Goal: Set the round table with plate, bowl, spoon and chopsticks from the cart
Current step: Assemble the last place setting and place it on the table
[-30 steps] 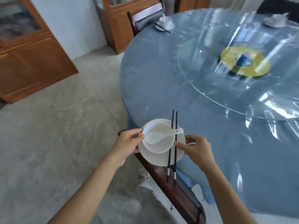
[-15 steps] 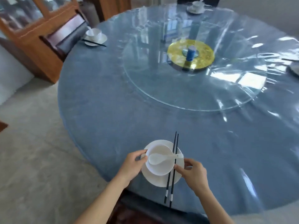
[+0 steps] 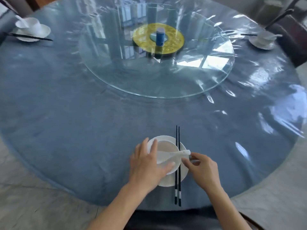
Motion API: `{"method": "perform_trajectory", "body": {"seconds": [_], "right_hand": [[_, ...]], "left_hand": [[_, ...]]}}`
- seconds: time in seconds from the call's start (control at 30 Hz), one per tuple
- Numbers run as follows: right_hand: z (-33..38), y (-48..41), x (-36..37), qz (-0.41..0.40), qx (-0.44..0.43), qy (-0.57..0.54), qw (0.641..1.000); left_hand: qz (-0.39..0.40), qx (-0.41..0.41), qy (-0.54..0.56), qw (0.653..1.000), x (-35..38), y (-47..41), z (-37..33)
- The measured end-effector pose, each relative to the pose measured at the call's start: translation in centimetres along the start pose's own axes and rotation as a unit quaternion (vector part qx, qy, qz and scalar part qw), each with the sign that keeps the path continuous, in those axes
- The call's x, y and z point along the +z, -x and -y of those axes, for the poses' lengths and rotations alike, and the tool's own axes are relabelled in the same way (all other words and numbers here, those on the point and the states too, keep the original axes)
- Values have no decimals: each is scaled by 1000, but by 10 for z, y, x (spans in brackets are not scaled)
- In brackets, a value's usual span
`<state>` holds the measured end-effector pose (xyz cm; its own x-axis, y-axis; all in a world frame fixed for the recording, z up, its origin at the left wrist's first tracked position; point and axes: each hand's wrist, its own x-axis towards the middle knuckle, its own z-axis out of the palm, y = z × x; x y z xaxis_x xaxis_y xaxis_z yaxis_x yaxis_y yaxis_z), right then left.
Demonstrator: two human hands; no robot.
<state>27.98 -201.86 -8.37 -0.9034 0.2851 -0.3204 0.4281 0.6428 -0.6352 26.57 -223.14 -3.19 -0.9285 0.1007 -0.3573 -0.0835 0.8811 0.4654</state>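
Round table (image 3: pixel 83 130) had open cloth all around one plate (image 3: pixel 169 181) near its front edge, bearing one bowl (image 3: pixel 166 146), one spoon (image 3: pixel 176 154) and two chopsticks (image 3: pixel 177 188); left hand (image 3: pixel 144 165) lay spread against the bowl, right hand (image 3: pixel 204 168) pinched the plate's rim

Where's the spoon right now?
Head view, bottom centre: the spoon lies across the bowl, its handle crossing the chopsticks toward the right hand.

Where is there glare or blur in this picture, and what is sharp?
Head view: window glare on the round glass turntable and the plastic-covered blue round table; the white bowl-and-plate setting at far left is blurred; the black chopsticks on the near white plate are sharp; the wide lens bends the table edge.
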Motion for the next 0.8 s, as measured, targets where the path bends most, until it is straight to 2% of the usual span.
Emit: {"method": "perform_trajectory", "body": {"seconds": [0.1,0.2,0.3,0.43,0.5,0.57,0.6,0.7,0.77,0.8], "right_hand": [[-10,7,-1,-40,16,-10,999],[-19,16,-4,-47,25,-16,998],[-28,21,-6,-46,27,-27,998],[-30,17,-12,-33,22,-47,998],[-29,15,-16,-29,16,-58,998],[-29,14,-20,-28,12,-71,997],[-29,13,-22,-28,10,-76,997],[-24,10,-24,-18,-2,-87,996],[-21,8,-24,-12,-11,-91,996],[-20,7,-25,-10,-17,-90,996]], "left_hand": [[10,69,-154,986,4,-10,-28],[54,52,-253,965,0,-22,-51],[101,75,-276,953,-7,-33,-58],[165,170,-361,902,-23,-34,-51],[229,184,-347,891,-35,-34,-44],[276,152,-299,901,-48,-33,-38],[267,125,-270,917,-52,-32,-37],[130,3,-212,969,-47,-24,-44],[106,-73,-222,966,-32,-21,-54],[106,-86,-230,964,-22,-21,-57]]}}
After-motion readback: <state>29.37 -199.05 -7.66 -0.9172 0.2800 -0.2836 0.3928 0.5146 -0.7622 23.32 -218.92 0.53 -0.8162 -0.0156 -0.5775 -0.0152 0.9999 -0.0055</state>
